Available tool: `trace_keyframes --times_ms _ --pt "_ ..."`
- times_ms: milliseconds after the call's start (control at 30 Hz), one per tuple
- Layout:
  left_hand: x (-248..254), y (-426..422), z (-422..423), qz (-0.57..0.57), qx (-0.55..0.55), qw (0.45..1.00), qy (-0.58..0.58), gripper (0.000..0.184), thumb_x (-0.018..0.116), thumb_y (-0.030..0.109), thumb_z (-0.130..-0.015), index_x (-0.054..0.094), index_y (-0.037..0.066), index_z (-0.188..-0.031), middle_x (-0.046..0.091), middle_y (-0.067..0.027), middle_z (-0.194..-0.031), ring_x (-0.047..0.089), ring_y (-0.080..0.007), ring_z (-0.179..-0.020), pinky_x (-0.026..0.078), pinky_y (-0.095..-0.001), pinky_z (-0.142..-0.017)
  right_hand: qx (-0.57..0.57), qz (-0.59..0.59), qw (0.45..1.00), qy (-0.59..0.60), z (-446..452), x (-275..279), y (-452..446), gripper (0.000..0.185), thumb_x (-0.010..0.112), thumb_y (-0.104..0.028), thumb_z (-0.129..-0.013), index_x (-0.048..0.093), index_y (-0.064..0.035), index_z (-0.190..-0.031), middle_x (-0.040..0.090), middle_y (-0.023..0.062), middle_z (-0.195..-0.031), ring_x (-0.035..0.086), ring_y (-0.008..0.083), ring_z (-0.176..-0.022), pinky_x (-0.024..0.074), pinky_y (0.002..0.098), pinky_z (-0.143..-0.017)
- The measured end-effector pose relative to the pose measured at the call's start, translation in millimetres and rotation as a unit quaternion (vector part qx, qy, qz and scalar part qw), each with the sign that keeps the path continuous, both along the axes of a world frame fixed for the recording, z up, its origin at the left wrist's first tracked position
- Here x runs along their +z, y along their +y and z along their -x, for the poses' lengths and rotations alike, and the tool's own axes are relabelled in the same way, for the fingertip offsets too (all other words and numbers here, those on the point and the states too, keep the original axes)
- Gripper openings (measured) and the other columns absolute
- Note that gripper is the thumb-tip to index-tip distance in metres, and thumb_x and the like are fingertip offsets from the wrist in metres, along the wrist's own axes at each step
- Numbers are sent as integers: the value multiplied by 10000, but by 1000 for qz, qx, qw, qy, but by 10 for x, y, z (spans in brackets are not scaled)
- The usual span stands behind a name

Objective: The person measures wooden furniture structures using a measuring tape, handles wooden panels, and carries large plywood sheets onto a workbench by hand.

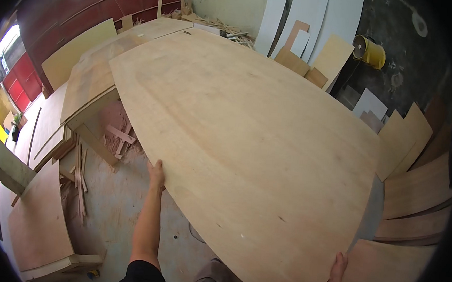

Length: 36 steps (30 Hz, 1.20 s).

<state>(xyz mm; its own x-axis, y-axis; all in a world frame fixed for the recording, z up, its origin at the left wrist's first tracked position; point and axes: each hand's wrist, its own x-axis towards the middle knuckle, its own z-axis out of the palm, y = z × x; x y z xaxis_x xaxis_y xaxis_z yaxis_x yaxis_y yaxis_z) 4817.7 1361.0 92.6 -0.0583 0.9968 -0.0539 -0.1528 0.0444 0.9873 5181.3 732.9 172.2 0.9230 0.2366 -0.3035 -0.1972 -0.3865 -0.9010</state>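
A large plywood sheet (pixel 252 137) stretches from close to my body to the workbench (pixel 90 76) at the far left, where its far end overlaps the bench top. My left hand (pixel 156 174) grips the sheet's left edge, thumb on the upper face and fingers hidden beneath. On the near right edge, my right hand (pixel 338 266) is closed around the sheet close to its corner, its fingers partly hidden. The sheet slopes, and its near part is off the bench, above the floor.
Wood strips (pixel 81 178) and offcuts (pixel 120 137) lie under and beside the bench. Leaning boards (pixel 404 139) line the right wall, with more panels (pixel 305 27) at the back. A yellow spool (pixel 372 53) hangs on the dark wall. A low wooden piece (pixel 42 217) stands at left.
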Motion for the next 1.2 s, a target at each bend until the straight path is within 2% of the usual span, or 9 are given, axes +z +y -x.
trace_keyframes --times_ms 300,400,467,567,667,800,1000,1133,1200 --pt "-173 1236 269 59 2 997 40 482 453 102 -924 254 -17 -1346 489 -216 -1231 553 -304 -1054 480 -392 -890 -17 -26 999 -25 523 28 1433 365 438 -193 -926 463 78 -1169 552 120 -1114 524 226 -1045 369 341 -937" --pt "263 1097 226 128 -31 991 -10 500 452 151 -945 221 -8 -1358 490 -214 -1228 546 -327 -1073 486 -437 -917 34 -95 995 -12 510 -220 1566 405 397 -152 -912 402 86 -1239 522 146 -1186 514 243 -1089 371 349 -956" --pt "-89 893 265 135 -81 969 -189 527 453 207 -957 197 -2 -1367 492 -208 -1225 534 -342 -1095 481 -465 -933 49 -75 996 -19 421 -469 1515 398 392 -148 -913 402 95 -1227 523 155 -1181 526 250 -1071 390 353 -940" --pt "-275 -386 160 117 -165 934 -295 540 438 343 -969 279 15 -1367 474 -178 -1294 490 -315 -1185 457 -442 -961 43 -72 996 -9 372 -517 1480 388 388 -139 -909 399 101 -1214 519 172 -1175 539 259 -1047 411 359 -922" --pt "-52 -2421 -226 233 -190 924 -238 654 388 460 -955 248 24 -1422 345 -169 -1443 375 -326 -1303 311 -460 -1073 13 -137 990 30 370 -545 1548 372 402 -123 -901 396 104 -1195 516 179 -1165 543 258 -1030 423 361 -912" --pt "345 -4171 -867 277 -60 948 -143 408 429 279 -978 359 20 -1286 461 -151 -1284 495 -281 -1146 419 -438 -967 75 -201 970 116 276 -624 1418 358 437 -109 -892 401 85 -1191 514 165 -1162 544 254 -1034 439 358 -902" --pt "114 -4593 -1093 277 72 958 -5 353 482 233 -957 397 -2 -1206 543 -168 -1115 574 -279 -979 500 -436 -840 224 -288 868 337 -72 -698 1200 323 463 -191 -929 437 16 -1175 534 136 -1123 557 230 -1013 486 383 -821" --pt "198 -4565 -1102 262 93 961 -3 378 495 234 -949 392 -15 -1214 550 -193 -1101 599 -299 -925 526 -444 -776 298 -250 826 408 -780 -928 1074 506 363 -509 -955 524 -60 -1123 613 103 -988 592 212 -845 475 374 -734" --pt "146 -4538 -1022 251 80 965 -5 385 532 215 -930 406 -36 -1193 563 -197 -1089 605 -299 -917 522 -443 -777 181 -337 828 410 -1426 -1176 1232 596 381 -573 -934 462 -34 -1176 526 138 -1130 544 226 -983 471 408 -772"
